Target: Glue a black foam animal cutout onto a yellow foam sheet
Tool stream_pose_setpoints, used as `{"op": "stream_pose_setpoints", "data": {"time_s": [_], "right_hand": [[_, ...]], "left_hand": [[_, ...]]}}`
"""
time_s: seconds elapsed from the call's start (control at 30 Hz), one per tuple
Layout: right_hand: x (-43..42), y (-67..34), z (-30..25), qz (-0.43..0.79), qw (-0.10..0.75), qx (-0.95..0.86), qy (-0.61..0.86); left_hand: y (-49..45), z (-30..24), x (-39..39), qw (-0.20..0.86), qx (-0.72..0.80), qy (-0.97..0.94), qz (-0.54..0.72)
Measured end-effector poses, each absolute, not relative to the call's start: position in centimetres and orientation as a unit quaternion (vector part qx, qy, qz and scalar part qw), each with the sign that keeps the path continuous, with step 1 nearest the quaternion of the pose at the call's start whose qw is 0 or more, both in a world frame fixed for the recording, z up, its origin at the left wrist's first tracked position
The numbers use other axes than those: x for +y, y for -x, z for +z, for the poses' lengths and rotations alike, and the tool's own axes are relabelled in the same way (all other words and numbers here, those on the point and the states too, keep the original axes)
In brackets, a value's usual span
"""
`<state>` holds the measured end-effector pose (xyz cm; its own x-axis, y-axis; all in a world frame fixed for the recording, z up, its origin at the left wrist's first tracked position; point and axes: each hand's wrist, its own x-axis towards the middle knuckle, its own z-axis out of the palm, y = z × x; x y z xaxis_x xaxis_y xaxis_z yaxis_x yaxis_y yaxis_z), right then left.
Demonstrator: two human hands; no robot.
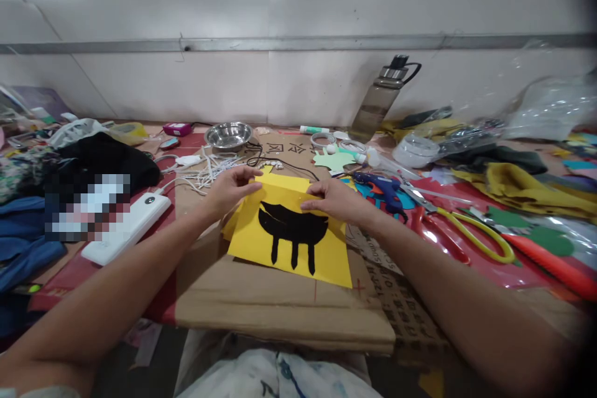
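Pinching a bright yellow, four-sided flat sheet [284, 252] near its upper left with the left hand [233, 189] and near its upper right with the right hand [338, 200], in a grip closed between thumb and fingers on both sides. Marked across its face with a flat black shape [296, 228] of curved body and three pointed downward prongs. Held in front of the body, over flattened brown cardboard [219, 289] with printed black characters on a red-covered table [163, 295], and overlapping further yellow material [286, 181] just behind. Flanked at left by a white rectangular power bank [128, 230], a bundled black cloth [112, 165] and a blue cloth [23, 224]. Backed by a shiny round metal bowl [228, 135], tangled white cables [209, 165] and a spiky pale green cutout [336, 160], with a tall translucent grey bottle [377, 99] farther off, near a white wall [186, 87]. Bordered at right by a dark blue glue gun [382, 185], metal scissors [420, 198] with a yellow handle, a tool [553, 265] with an orange-red handle and a bunched mustard-yellow cloth [536, 193].
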<state>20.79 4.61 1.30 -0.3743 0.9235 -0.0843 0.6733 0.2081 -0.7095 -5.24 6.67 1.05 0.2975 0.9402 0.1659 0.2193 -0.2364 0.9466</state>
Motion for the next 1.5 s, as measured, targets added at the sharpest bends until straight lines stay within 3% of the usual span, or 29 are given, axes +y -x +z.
{"op": "stream_pose_setpoints", "data": {"time_s": [0.13, 0.27, 0.37, 0.57, 0.77, 0.93, 1.13, 1.23, 1.4, 1.5], "right_hand": [[4.7, -21.3, 1.9, 0.350, 0.270, -0.739, 0.508], [4.3, -21.2, 2.2, 0.375, 0.306, -0.696, 0.530], [4.1, -21.3, 2.3, 0.433, 0.331, -0.646, 0.535], [4.3, -22.1, 1.5, 0.535, 0.468, -0.495, 0.499], [3.5, -20.6, -0.1, 0.625, 0.447, -0.415, 0.487], [3.1, -19.6, -0.2, 0.613, 0.489, -0.374, 0.496], [3.4, -19.9, -0.5, 0.603, 0.465, -0.389, 0.519], [3.7, -20.5, -0.5, 0.502, 0.470, -0.467, 0.556], [2.9, -20.5, 0.9, 0.056, 0.475, -0.656, 0.584], [2.2, -18.9, 1.8, 0.075, 0.435, -0.752, 0.489]], "left_hand": [[4.9, 1.8, 5.2, 0.661, 0.414, -0.530, 0.332], [4.5, 1.6, 4.4, 0.732, 0.412, -0.464, 0.282], [4.4, 0.8, 4.6, 0.728, 0.422, -0.450, 0.298], [4.3, 0.4, 4.7, 0.692, 0.442, -0.431, 0.374], [4.1, 0.6, 4.6, 0.694, 0.433, -0.399, 0.415], [4.2, 0.8, 4.2, 0.719, 0.425, -0.373, 0.404], [3.8, 1.3, 3.8, 0.715, 0.442, -0.360, 0.405], [3.8, 1.3, 3.8, 0.718, 0.447, -0.361, 0.392], [3.8, 1.0, 3.8, 0.720, 0.452, -0.389, 0.355], [3.6, 0.7, 3.7, 0.713, 0.436, -0.421, 0.353]]}}
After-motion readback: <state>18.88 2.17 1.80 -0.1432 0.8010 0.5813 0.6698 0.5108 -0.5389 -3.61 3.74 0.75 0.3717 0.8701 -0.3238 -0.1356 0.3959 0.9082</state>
